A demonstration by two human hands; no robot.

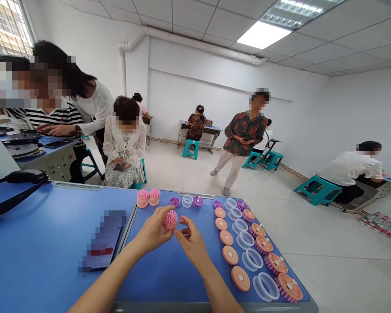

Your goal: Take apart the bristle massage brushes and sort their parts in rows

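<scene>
My left hand (154, 230) grips a small pink scalp brush (170, 219), its knobbly bristles facing me, between thumb and fingers. Close to its right side is my right hand (191, 239), fingers curled but apart, with nothing visible in them; whether the thumb tip touches the brush, I cannot tell. Two similar pink brushes (149, 197) stand together at the back edge. Behind my hands lie a purple disc (175, 201), a clear plastic ring (187, 201) and a purple bristled part (197, 201) with a white stem.
Columns of peach discs (230, 255), clear rings (266, 287) and peach-and-purple bristle heads (289, 287) line the table's right side. A dark phone-like slab (106, 243) lies left of my forearm, and a black strap (22, 187) farther left. Several people sit or stand beyond the blue table (45, 243).
</scene>
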